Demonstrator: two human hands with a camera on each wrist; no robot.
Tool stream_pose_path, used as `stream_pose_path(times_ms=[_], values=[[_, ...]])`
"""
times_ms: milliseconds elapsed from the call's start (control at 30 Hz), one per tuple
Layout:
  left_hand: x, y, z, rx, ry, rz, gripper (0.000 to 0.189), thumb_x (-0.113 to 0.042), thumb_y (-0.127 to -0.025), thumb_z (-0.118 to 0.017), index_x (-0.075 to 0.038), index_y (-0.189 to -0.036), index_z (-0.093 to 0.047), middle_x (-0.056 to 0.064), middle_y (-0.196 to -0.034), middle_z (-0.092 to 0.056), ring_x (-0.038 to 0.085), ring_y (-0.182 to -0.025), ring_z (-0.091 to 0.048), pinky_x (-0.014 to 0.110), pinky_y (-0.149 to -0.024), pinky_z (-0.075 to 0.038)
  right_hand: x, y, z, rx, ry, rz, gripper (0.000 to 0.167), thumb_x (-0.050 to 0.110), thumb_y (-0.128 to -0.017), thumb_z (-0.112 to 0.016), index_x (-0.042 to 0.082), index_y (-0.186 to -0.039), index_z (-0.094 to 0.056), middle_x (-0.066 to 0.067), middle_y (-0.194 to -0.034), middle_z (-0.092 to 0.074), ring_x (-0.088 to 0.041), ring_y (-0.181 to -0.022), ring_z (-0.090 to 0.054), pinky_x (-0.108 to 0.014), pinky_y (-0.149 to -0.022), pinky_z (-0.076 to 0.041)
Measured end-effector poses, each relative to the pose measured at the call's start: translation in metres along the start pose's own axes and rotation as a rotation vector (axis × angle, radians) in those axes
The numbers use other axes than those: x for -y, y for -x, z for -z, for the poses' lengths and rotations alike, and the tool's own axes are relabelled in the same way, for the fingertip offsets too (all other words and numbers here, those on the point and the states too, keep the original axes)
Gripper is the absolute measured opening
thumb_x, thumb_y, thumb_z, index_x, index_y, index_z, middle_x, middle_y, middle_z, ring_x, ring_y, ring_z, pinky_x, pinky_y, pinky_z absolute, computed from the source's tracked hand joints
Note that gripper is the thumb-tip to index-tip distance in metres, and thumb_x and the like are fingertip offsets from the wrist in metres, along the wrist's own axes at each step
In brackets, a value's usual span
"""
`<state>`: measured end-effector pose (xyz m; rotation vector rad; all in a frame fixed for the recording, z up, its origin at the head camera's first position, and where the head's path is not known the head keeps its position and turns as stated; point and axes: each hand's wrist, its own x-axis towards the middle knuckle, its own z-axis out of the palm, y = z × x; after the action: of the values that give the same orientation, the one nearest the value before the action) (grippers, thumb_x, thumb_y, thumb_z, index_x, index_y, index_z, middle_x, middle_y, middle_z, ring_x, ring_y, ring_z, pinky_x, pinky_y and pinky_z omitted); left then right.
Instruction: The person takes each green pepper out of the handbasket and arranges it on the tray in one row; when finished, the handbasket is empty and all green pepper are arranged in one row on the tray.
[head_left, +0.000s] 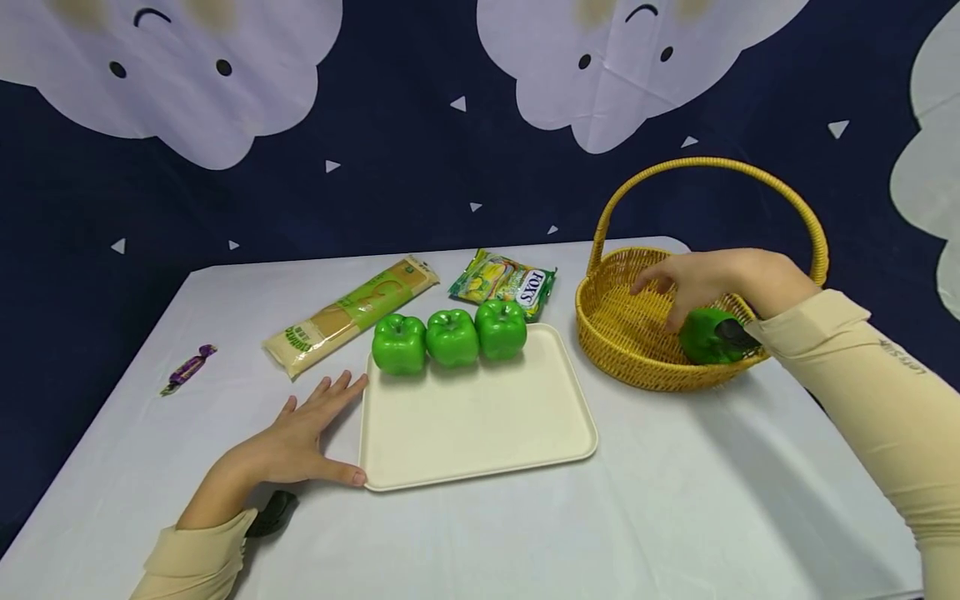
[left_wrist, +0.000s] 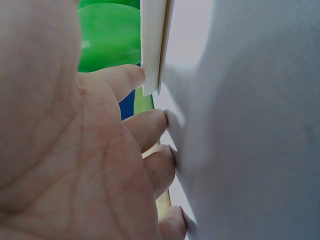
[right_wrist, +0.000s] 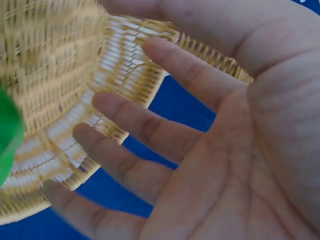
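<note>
My left hand (head_left: pixel 292 442) rests spread at the left side of a cream tray (head_left: pixel 480 429), thumb at its near corner and index fingertip by its edge. Three green bell peppers (head_left: pixel 452 337) stand in a row along the tray's far edge. Over a yellow wicker basket (head_left: pixel 626 333) hovers my right hand (head_left: pixel 697 283), fingers spread and slightly bent, with nothing held. A further green bell pepper (head_left: pixel 705 337) lies in the basket's right side, partly hidden by the wrist. In the right wrist view, a green edge (right_wrist: pixel 7 135) shows left of the fingers.
Behind the tray lie a packet of noodles (head_left: pixel 352 312) and a green-yellow FOX'S bag (head_left: pixel 506 282). A purple wrapped candy (head_left: pixel 187 369) is at the far left. The basket's tall arched handle (head_left: pixel 705 160) rises above the right hand. White cloth (head_left: pixel 637 517) covers the table.
</note>
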<state>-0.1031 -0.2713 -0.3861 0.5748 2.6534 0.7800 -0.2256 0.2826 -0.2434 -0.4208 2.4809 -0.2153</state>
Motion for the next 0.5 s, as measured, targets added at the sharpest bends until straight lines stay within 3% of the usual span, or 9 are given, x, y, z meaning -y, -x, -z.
stream_pose_path(times_ms=[67,100,167,233,300,400,500], values=[[0.000,0.000,0.000,0.001,0.001,0.002,0.134,-0.062,-0.069,-0.095,-0.020,-0.173,-0.021,0.028,-0.178,-0.011,0.060,-0.163,-0.004,0.088,-0.119,0.003,-0.005,0.003,-0.001,0.041,-0.027,-0.030,0.084,0.011,-0.084,-0.086,0.008,-0.159,-0.048,-0.044,-0.157,-0.040,-0.036,-0.099,-0.067,-0.037,-0.071,-0.055],[0.001,0.001,0.001,0.001,0.000,0.004,0.135,-0.062,-0.069,-0.094,-0.020,-0.173,-0.021,0.028,-0.178,-0.011,0.059,-0.163,-0.004,0.088,-0.119,0.003,-0.006,0.004,-0.001,0.060,-0.039,-0.049,0.084,0.010,-0.084,-0.086,0.008,-0.159,-0.047,-0.046,-0.158,-0.036,-0.030,-0.086,-0.063,-0.035,-0.067,-0.052],[0.001,0.001,0.001,0.001,-0.004,0.006,0.135,-0.063,-0.069,-0.094,-0.020,-0.173,-0.021,0.028,-0.179,-0.011,0.059,-0.163,-0.003,0.088,-0.119,0.003,-0.009,0.008,-0.002,0.088,-0.063,-0.086,0.084,0.008,-0.084,-0.084,0.008,-0.159,-0.047,-0.048,-0.161,-0.030,-0.023,-0.078,-0.052,-0.034,-0.062,-0.047],[0.001,0.001,0.001,0.000,-0.005,0.007,0.135,-0.064,-0.069,-0.094,-0.020,-0.173,-0.021,0.027,-0.179,-0.011,0.059,-0.163,-0.003,0.088,-0.119,0.002,-0.012,0.011,-0.002,0.099,-0.068,-0.119,0.083,0.007,-0.084,-0.083,0.009,-0.158,-0.048,-0.047,-0.162,-0.029,-0.028,-0.084,-0.054,-0.035,-0.064,-0.051],[0.001,0.000,0.001,0.001,-0.005,0.006,0.135,-0.064,-0.069,-0.094,-0.020,-0.173,-0.021,0.027,-0.179,-0.011,0.059,-0.163,-0.003,0.088,-0.119,0.002,-0.014,0.015,-0.003,0.104,-0.062,-0.138,0.081,0.006,-0.084,-0.083,0.008,-0.157,-0.049,-0.047,-0.161,-0.030,-0.040,-0.107,-0.058,-0.043,-0.071,-0.059],[0.002,0.000,0.000,0.002,-0.002,0.004,0.135,-0.064,-0.069,-0.094,-0.020,-0.173,-0.021,0.028,-0.179,-0.011,0.059,-0.163,-0.003,0.088,-0.119,0.003,-0.018,0.019,-0.005,0.115,-0.053,-0.157,0.078,0.005,-0.083,-0.082,0.007,-0.155,-0.051,-0.048,-0.159,-0.031,-0.058,-0.133,-0.048,-0.057,-0.077,-0.064],[0.002,-0.001,0.000,0.003,0.000,0.003,0.135,-0.064,-0.068,-0.094,-0.020,-0.173,-0.021,0.028,-0.178,-0.011,0.059,-0.163,-0.003,0.088,-0.119,0.003,-0.021,0.021,-0.008,0.122,-0.046,-0.167,0.077,0.004,-0.083,-0.082,0.005,-0.154,-0.052,-0.048,-0.158,-0.029,-0.061,-0.135,-0.045,-0.061,-0.077,-0.065]])
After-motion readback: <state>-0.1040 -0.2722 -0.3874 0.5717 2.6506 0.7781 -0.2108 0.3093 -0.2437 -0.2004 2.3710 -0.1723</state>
